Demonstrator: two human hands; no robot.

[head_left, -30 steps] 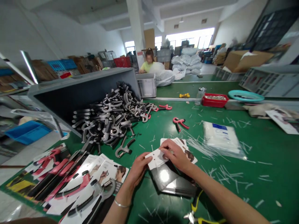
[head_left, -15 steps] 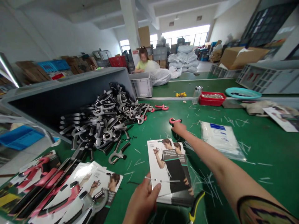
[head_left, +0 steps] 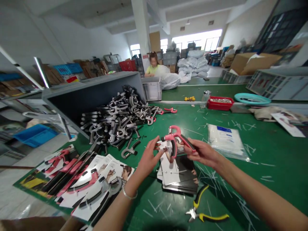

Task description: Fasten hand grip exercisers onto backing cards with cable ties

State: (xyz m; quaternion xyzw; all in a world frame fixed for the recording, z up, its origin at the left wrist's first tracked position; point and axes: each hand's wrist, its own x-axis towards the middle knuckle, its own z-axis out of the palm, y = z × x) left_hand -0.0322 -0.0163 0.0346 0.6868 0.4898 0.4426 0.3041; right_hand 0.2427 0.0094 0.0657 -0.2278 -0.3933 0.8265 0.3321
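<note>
My right hand (head_left: 202,152) holds a pink and black hand grip strengthener (head_left: 175,138) by one handle, raised above a stack of printed cards (head_left: 179,186). Beside the strengthener's other side is my left hand (head_left: 150,157), its thumb and fingers apart; whether it touches the top card is unclear. White ties lie through holes in that card. Yellow-handled cutting pliers (head_left: 198,210) rest open below the stack. A grey and black strengthener (head_left: 130,149) lies alone to the left.
A tipped grey crate (head_left: 93,81) spills a heap of grey strengtheners (head_left: 117,118). Carded strengtheners (head_left: 84,183) lie at left. A bag of white ties (head_left: 226,141), a red tray (head_left: 220,104), a glass jar (head_left: 205,99) and scattered ties occupy the right. A co-worker (head_left: 152,65) sits opposite.
My right hand has picked up the pink strengthener from the table and brought it back over the cards. My left hand has let go of the card's lower edge and moved up beside the strengthener.
</note>
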